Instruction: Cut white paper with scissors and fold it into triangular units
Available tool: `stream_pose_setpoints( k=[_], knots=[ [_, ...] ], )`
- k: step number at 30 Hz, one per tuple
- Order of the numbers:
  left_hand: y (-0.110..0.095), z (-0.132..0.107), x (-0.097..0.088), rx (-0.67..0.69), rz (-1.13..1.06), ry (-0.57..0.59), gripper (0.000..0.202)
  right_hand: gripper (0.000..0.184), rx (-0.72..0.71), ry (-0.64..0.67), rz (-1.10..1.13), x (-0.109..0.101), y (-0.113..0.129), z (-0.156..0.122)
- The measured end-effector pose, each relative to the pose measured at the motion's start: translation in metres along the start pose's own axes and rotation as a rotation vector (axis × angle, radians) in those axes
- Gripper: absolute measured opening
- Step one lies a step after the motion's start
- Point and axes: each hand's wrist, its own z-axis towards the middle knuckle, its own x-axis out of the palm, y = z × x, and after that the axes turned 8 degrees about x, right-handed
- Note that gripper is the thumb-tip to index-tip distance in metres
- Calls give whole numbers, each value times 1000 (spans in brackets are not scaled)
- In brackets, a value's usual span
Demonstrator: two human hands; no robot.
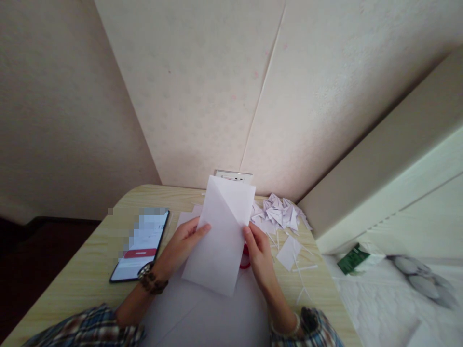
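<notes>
A white sheet of paper [217, 236] is held up above the table, with a diagonal line or fold running across its upper right part. Its left edge is pinched by my left hand [184, 243], thumb on the near face. On the right edge, my right hand [258, 248] grips the same sheet between thumb and fingers. Behind the right fingers shows part of a red loop [245, 258], perhaps a scissors handle, mostly hidden. Under the held sheet, more white paper [210, 318] covers the near part of the table.
Folded paper pieces [278, 212] pile up at the back right of the wooden table [87, 284]. Near them lie a small paper rectangle [289, 252] and thin paper strips [306, 267]. A phone [141, 260] rests at left. Behind is a wall socket [234, 175]; a green packet [353, 259] sits beyond the right edge.
</notes>
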Motion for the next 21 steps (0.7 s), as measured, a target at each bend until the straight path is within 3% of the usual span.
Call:
stream_pose_setpoints(
  k=[21],
  knots=[
    [10, 5, -3, 66, 121, 19, 45, 41, -2, -89, -33, 1, -5, 4]
  ],
)
